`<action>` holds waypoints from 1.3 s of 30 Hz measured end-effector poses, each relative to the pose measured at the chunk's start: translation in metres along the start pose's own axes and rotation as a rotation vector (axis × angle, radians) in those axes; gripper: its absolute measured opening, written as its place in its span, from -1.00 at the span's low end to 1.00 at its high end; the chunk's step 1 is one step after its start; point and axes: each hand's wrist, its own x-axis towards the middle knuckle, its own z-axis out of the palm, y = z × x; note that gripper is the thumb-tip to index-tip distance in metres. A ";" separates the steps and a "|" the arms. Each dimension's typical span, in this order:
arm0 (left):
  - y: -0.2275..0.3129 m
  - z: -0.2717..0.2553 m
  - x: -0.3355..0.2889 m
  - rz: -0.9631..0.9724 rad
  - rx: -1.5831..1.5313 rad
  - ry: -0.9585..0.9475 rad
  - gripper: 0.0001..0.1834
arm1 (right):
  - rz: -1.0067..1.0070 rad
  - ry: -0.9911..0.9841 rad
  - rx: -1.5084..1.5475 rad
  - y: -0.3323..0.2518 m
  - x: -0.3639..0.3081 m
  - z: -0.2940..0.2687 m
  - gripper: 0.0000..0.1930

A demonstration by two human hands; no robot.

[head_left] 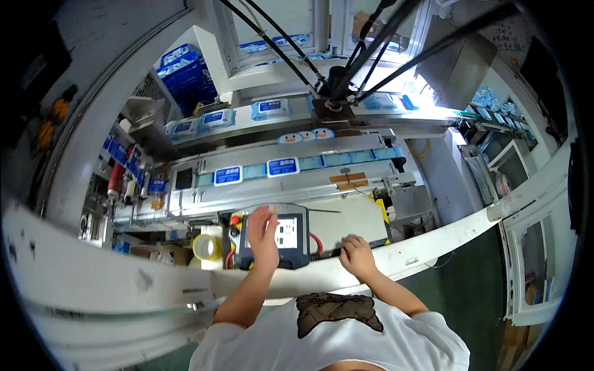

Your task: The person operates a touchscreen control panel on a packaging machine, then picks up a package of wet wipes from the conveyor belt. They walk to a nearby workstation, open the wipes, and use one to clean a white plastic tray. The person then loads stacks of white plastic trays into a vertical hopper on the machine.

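White machine framing (458, 235) borders the work area, its near rail (309, 279) just before the person. Bare pale panel (349, 216) leaves free room right of the control pendant (284, 256); a tape roll (218, 248) sits close on its left. The pendant lies beneath the left grip (263, 240), which is unclenched, fingers extended over the screen (288, 232); contact cannot be determined. The right grip (357, 255), fingers bent, rests at the panel's dark near edge (331, 253), apart from the pendant; whether it holds anything cannot be determined.
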 end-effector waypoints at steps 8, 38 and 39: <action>-0.055 -0.105 -0.271 -0.182 0.330 0.536 -0.69 | -0.064 0.131 0.122 0.014 -0.010 0.002 -0.79; 0.184 -0.396 -0.704 0.198 1.091 1.581 -0.29 | 1.800 1.099 -0.111 0.353 -0.820 -0.429 -0.34; 0.177 -0.389 -0.714 0.264 1.098 1.562 -0.33 | 1.751 1.205 -0.010 0.355 -0.825 -0.453 -0.27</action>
